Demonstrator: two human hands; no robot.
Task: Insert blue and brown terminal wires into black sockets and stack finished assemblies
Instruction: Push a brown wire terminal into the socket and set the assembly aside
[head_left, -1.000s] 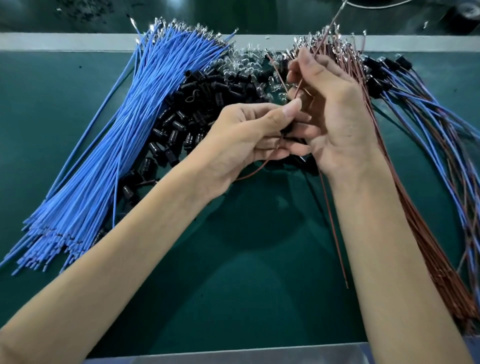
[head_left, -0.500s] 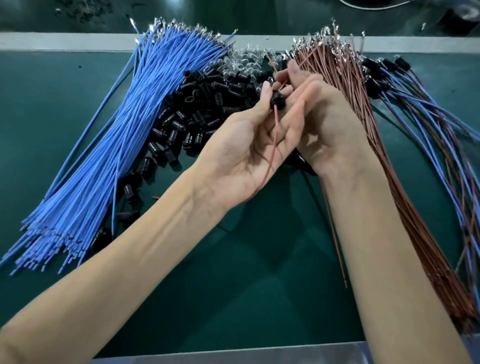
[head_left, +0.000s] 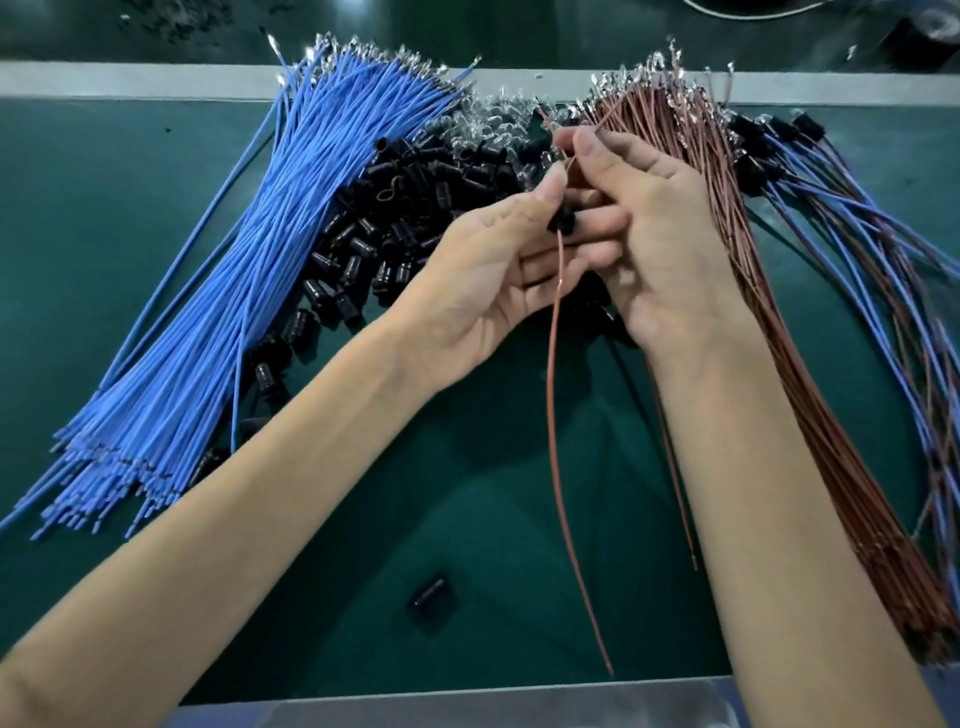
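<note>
My left hand (head_left: 498, 270) holds a small black socket (head_left: 562, 222) between thumb and fingers above the mat. A brown wire (head_left: 555, 415) hangs down from that socket toward the near edge. My right hand (head_left: 649, 234) is pressed against the left one and pinches a second brown wire near its terminal end, above the socket; that wire's tail (head_left: 675, 483) trails down beside my right forearm. Blue wires (head_left: 218, 291) lie fanned at the left. Black sockets (head_left: 395, 218) are heaped in the middle, brown wires (head_left: 779, 312) at the right.
Finished assemblies (head_left: 857, 218) with blue and brown wires lie at the far right. A pile of clear bulbs (head_left: 493, 119) sits behind the sockets. One loose black socket (head_left: 431, 600) lies on the green mat (head_left: 467, 519) near the front edge.
The socket with its brown wire has been turned so the wire now hangs straight down. A loose black socket has appeared on the mat near the front. My right hand has drawn a second brown wire.
</note>
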